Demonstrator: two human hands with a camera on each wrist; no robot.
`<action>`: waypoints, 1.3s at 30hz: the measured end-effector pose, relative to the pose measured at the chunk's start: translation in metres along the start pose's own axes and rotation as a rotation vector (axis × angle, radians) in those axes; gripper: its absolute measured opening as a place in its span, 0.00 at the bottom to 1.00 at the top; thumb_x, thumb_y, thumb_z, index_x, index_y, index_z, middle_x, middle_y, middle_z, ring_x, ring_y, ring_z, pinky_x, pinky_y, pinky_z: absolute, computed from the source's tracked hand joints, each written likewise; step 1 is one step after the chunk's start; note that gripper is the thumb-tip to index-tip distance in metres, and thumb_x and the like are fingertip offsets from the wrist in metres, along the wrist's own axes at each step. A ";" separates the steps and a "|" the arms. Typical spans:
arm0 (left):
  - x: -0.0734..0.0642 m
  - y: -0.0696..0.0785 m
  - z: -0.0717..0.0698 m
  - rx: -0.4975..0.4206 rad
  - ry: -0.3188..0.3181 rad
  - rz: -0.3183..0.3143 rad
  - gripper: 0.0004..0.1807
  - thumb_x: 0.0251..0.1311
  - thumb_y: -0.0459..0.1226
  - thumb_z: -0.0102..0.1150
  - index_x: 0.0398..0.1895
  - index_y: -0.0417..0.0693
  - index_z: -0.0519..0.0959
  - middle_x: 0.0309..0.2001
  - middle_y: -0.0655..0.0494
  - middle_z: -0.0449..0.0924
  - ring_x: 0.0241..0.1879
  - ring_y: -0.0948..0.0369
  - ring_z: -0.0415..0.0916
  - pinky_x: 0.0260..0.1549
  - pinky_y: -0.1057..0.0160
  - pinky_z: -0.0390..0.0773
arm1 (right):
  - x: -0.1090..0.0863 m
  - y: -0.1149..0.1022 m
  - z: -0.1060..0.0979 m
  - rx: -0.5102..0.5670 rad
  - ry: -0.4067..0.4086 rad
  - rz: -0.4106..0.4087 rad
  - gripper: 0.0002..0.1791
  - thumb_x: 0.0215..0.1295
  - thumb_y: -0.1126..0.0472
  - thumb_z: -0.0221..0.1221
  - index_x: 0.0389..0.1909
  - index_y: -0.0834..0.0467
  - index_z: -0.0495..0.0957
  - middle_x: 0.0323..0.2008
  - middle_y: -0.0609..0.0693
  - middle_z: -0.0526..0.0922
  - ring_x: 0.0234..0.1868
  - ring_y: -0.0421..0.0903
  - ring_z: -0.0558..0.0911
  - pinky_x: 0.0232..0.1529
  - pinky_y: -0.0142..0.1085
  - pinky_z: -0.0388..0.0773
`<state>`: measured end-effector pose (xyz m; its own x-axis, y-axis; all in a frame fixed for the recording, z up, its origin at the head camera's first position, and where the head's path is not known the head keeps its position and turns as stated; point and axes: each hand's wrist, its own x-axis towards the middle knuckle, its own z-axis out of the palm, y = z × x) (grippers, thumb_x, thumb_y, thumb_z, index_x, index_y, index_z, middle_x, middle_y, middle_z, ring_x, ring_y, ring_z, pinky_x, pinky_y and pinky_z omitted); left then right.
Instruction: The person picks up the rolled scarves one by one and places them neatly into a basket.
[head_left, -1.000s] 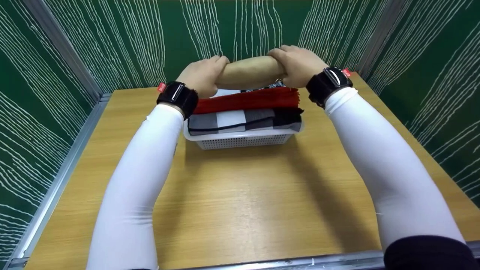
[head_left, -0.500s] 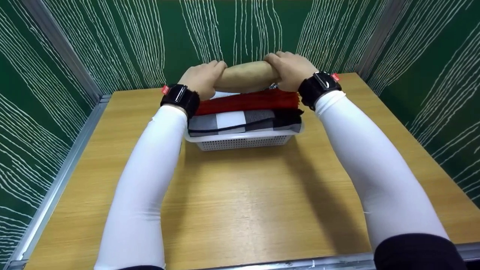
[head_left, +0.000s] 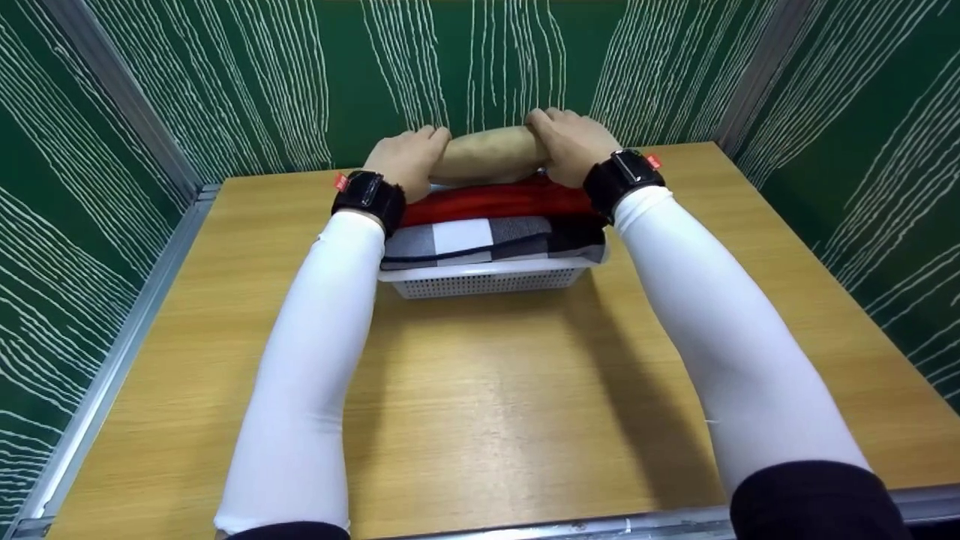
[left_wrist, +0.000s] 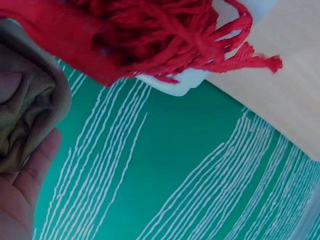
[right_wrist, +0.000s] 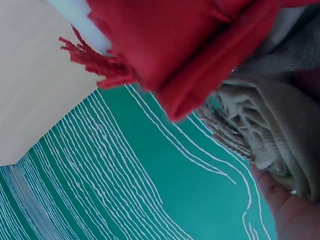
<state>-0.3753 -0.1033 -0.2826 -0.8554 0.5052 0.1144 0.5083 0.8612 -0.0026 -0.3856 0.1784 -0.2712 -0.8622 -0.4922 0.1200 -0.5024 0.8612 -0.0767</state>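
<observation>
A rolled tan scarf [head_left: 491, 155] lies between both hands at the back of the white basket [head_left: 487, 285]. My left hand [head_left: 409, 161] grips its left end, and my right hand [head_left: 576, 146] grips the other. Folded layers and a twisted fringe show at one end of the tan scarf [right_wrist: 265, 120] in the right wrist view. Just in front of the roll, a red fringed scarf [head_left: 499, 201] sits in the basket. Ahead of that is a folded grey, white and black checked scarf [head_left: 465, 238]. Whatever lies under the tan roll is mostly hidden.
The basket stands toward the back of a wooden table [head_left: 480, 390]. Green walls [head_left: 360, 82] with white wavy lines close off the back and both sides. A metal rail [head_left: 585, 526] runs along the front edge.
Both hands have brought the tan scarf lower and slightly nearer, down to the red scarf. My right hand has shifted inward to the left. The basket has hardly moved.
</observation>
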 end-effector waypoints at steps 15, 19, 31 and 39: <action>0.008 -0.002 0.026 0.018 -0.064 -0.050 0.33 0.66 0.28 0.60 0.75 0.40 0.68 0.70 0.38 0.77 0.66 0.37 0.78 0.63 0.36 0.82 | 0.005 0.002 0.031 -0.056 0.037 0.004 0.33 0.64 0.74 0.55 0.73 0.67 0.67 0.66 0.72 0.77 0.66 0.72 0.77 0.70 0.66 0.76; 0.008 -0.003 0.028 -0.005 -0.095 -0.068 0.34 0.67 0.29 0.60 0.77 0.40 0.66 0.72 0.38 0.75 0.68 0.37 0.77 0.66 0.36 0.80 | 0.003 0.002 0.034 -0.063 0.030 0.008 0.33 0.69 0.72 0.54 0.75 0.66 0.67 0.70 0.72 0.75 0.70 0.73 0.76 0.72 0.65 0.74; -0.004 0.004 0.021 -0.117 -0.131 -0.123 0.38 0.80 0.53 0.37 0.87 0.44 0.56 0.83 0.40 0.62 0.81 0.40 0.63 0.81 0.42 0.65 | -0.004 0.002 0.025 0.067 -0.147 0.053 0.41 0.83 0.45 0.41 0.88 0.61 0.49 0.85 0.70 0.54 0.86 0.71 0.54 0.87 0.63 0.49; 0.000 0.003 0.035 -0.088 -0.138 -0.143 0.35 0.86 0.52 0.31 0.86 0.43 0.56 0.82 0.38 0.63 0.79 0.39 0.65 0.80 0.42 0.67 | -0.003 0.002 0.036 0.081 -0.165 0.085 0.38 0.87 0.47 0.36 0.89 0.60 0.47 0.85 0.71 0.52 0.86 0.71 0.53 0.86 0.63 0.50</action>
<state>-0.3776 -0.0985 -0.3176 -0.9219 0.3863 -0.0298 0.3823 0.9195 0.0918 -0.3865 0.1766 -0.3069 -0.8973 -0.4381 -0.0535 -0.4254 0.8908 -0.1596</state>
